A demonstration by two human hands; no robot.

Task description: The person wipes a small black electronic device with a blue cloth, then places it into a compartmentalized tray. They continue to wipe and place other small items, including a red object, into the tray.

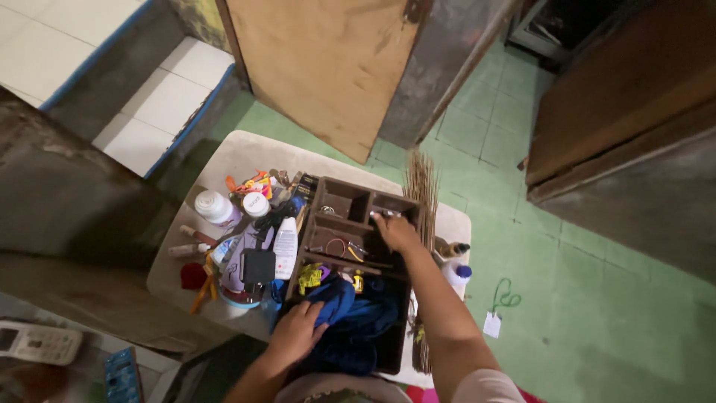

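Note:
A dark wooden organiser box with several compartments sits on a small pale table. My right hand reaches into a far right compartment, fingers curled near a small light object; I cannot tell if it grips it. My left hand rests on blue cloth that fills the box's near compartment. The middle compartments hold small items, among them a ring shape and a yellow piece.
Left of the box lie white bottles, a white tube, a dark wallet-like item and coloured clutter. A stick broom lies along the box's right side, beside a blue-capped bottle. The floor is green tile. A wooden board leans behind.

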